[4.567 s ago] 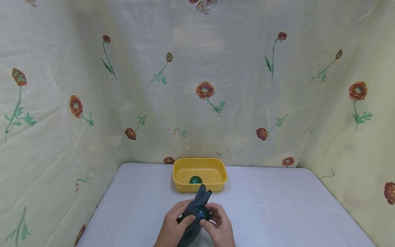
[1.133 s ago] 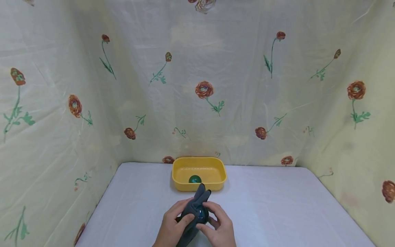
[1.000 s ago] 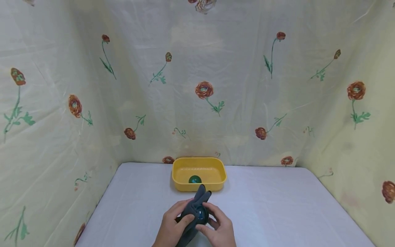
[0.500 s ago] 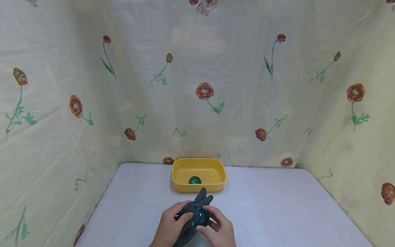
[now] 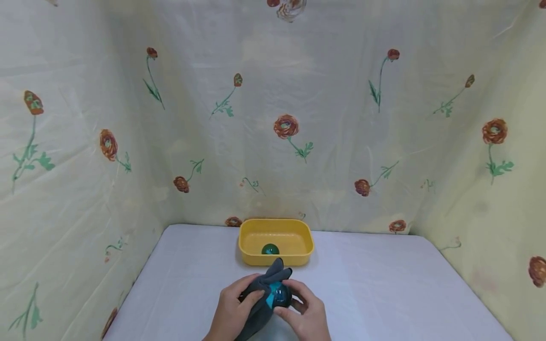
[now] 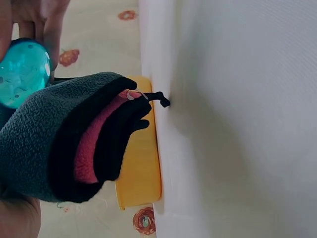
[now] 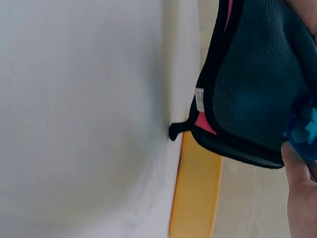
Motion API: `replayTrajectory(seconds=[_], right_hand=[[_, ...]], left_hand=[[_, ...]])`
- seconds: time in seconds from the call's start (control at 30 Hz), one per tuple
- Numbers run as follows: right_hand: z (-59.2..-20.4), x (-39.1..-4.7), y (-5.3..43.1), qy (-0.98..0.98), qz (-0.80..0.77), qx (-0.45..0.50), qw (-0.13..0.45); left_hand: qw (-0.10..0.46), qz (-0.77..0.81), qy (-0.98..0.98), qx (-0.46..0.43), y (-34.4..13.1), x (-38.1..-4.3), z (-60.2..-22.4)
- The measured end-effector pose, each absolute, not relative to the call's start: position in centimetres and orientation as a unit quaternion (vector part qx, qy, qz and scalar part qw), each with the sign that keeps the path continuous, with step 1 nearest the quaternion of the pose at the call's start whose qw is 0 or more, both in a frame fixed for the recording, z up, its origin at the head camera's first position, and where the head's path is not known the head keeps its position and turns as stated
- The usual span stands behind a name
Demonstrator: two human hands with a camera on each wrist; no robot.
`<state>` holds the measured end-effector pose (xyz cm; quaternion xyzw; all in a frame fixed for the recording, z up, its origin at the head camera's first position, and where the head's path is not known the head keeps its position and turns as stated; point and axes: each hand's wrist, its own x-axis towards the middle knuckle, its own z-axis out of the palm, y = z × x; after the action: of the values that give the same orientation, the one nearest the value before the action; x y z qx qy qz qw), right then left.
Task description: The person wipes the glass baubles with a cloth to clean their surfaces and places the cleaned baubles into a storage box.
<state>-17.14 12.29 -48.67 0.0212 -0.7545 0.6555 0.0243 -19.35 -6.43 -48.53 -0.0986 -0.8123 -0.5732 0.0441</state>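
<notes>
A dark grey fleece cloth [image 5: 257,318] with black edging, a pink inner layer and a short black cord is gripped by my left hand [image 5: 232,305], thumb on its top face. Two ear-like tips point up toward the back. Against the cloth's right side is a translucent blue-green ball [image 5: 281,295], pinched between the thumb and fingers of my right hand [image 5: 308,313]. The left wrist view shows this ball [image 6: 25,72] glowing turquoise behind the fleece [image 6: 39,131]. In the right wrist view a light blue star shape shows in the ball [image 7: 303,133], beside my fingertip.
Just beyond the hands stands a yellow tray [image 5: 277,260] with a green ball [image 5: 270,249] inside. It sits on a white-covered table [image 5: 384,284]. Flower-printed cloth walls [image 5: 324,189] enclose the table at the back and both sides.
The fleece and my left hand have shifted slightly left, and more of the ball shows out from the fleece. My right hand keeps its pinch on the ball. The tray has stayed put.
</notes>
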Motion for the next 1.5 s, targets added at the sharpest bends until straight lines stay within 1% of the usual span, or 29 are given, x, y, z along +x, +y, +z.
replayTrajectory(seconds=[0.17, 0.63, 0.73, 0.93, 1.23, 1.5], right_hand=[[-48.4, -17.7, 12.7, -0.758, 0.651, 0.005, 0.041], [-48.3, -20.2, 13.3, -0.792, 0.602, -0.012, 0.100], [-48.3, -20.9, 13.6, -0.794, 0.598, -0.015, 0.109], [-48.3, -22.6, 14.5, -0.799, 0.587, -0.010, 0.129], [-48.7, -24.9, 15.3, -0.813, 0.564, -0.026, 0.145], [-48.8, -26.8, 15.9, -0.823, 0.544, -0.024, 0.159]], left_hand=[[0.063, -0.562, -0.820, -0.090, -6.9, -19.3, -48.6], [0.153, -0.536, -0.828, -0.052, -9.2, -20.0, -48.0], [0.160, -0.525, -0.835, -0.040, -9.7, -20.1, -48.1], [0.146, -0.510, -0.847, -0.045, -10.2, -20.0, -48.5], [0.101, -0.496, -0.861, -0.052, -9.9, -19.8, -49.3], [0.087, -0.499, -0.860, -0.068, -9.3, -19.7, -50.3]])
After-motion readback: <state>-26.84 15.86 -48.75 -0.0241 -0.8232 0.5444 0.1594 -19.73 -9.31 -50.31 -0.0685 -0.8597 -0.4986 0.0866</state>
